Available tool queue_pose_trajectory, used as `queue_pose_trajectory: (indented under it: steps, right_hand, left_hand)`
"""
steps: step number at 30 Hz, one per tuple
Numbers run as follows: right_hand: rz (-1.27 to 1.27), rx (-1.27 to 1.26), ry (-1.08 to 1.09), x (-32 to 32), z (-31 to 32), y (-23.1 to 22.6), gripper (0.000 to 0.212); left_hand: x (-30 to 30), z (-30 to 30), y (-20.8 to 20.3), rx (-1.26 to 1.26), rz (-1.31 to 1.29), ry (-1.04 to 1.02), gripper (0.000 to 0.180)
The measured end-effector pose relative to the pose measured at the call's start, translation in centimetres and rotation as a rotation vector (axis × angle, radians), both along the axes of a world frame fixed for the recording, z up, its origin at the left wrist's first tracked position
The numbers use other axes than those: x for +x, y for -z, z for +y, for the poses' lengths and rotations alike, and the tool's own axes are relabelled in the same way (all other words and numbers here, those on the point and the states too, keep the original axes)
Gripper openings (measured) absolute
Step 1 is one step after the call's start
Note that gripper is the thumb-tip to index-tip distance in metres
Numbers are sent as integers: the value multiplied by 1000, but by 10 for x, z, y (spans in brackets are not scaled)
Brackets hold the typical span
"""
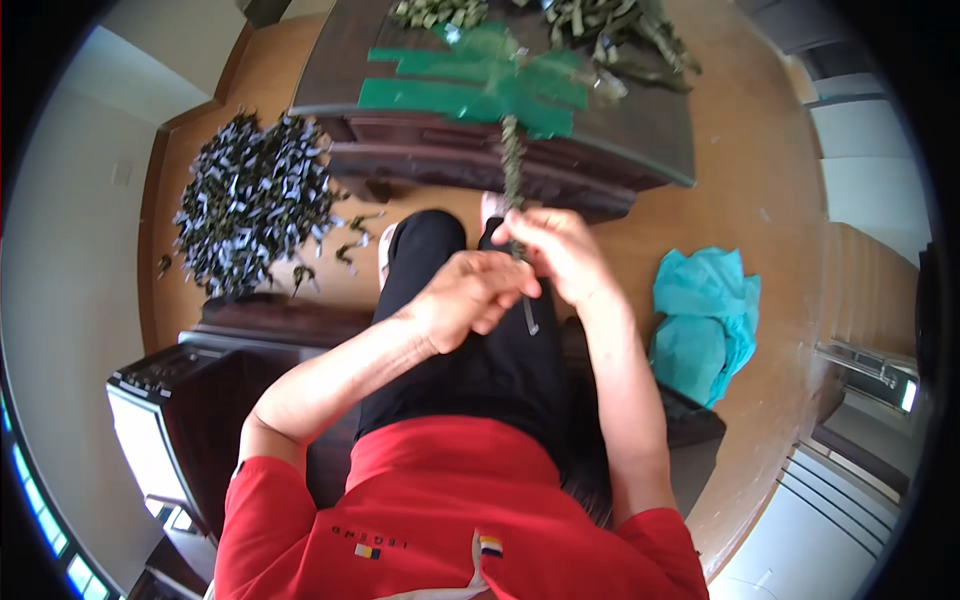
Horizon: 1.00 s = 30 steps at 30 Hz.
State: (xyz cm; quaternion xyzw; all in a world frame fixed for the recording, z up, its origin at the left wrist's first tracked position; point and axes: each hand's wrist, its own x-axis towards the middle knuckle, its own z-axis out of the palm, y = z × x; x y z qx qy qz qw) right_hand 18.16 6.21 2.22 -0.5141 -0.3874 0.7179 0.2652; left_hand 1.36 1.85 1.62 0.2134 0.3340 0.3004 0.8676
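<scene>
An olive-green knotted cord (pixel 513 165) runs from the table's near edge down toward my lap, its far end disappearing under strips of green tape (pixel 450 85). My right hand (pixel 562 250) pinches the cord near its lower end from the right. Just below and to the left, my left hand (pixel 470 297) is closed with its fingertips at the cord's bottom end. A thin pale strand or loop (pixel 531 318) hangs below the fingers; its kind is too small to make out. Exactly what sits between the left fingertips is partly hidden.
The dark wooden table (pixel 640 130) carries a pile of olive strips (pixel 620 35) and a smaller heap of cut green pieces (pixel 440 12). On the floor at left lies a big heap of dark-and-white pieces (pixel 255 200). A turquoise plastic bag (pixel 705 320) rests at right.
</scene>
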Motion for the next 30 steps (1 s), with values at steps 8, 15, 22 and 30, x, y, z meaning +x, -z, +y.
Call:
queue_pose_trajectory:
  steps: [8,15,22,30]
  right_hand:
    - [-514,707,261,97,147,-11,19]
    - [-1376,458,119,113,322,-33,16]
    - [-1645,432,-52,66,340,-52,21]
    - [-702,601,252,95,247,-122,26]
  left_hand:
    - [4,53,-4,6,95,3,23]
    - [1,86,-5,-71,44,50,21]
    - [-12,100,6,-46,55,64,22]
    - [-21,61,-8,-40,84,60,21]
